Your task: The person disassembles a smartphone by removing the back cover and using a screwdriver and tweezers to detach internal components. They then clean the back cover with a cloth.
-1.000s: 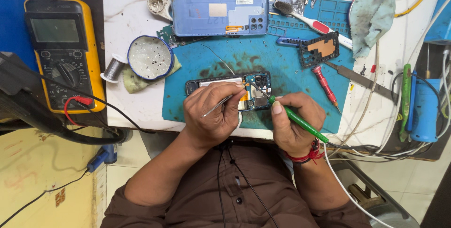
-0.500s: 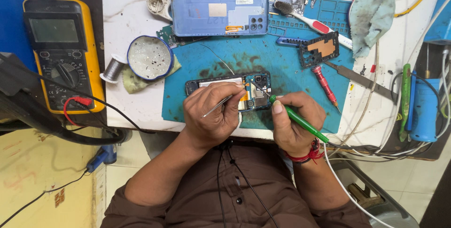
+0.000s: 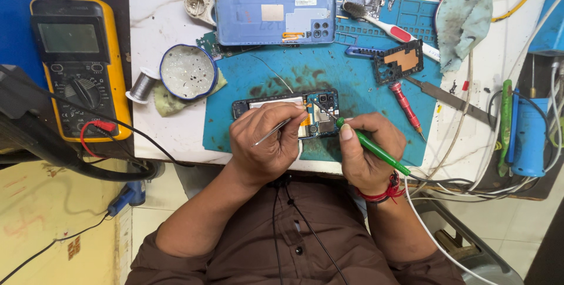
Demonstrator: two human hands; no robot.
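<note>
While the left hand [image 3: 267,138] pinches thin tweezers [image 3: 273,132] and the right hand [image 3: 367,150] grips a green soldering iron [image 3: 373,147], the opened phone [image 3: 288,119] on the blue mat [image 3: 352,85] looks light, rigid and fragile, best steadied by its frame edges.

Bare blue rubber work mat [image 3: 358,94] lies open beyond the opened phone chassis [image 3: 288,111], up to the blue rectangular back cover [image 3: 274,14]. A red-handled screwdriver [image 3: 404,106] and black perforated frame [image 3: 398,61] crowd the right; a round blue-rimmed tin [image 3: 188,72] blocks the left.
</note>
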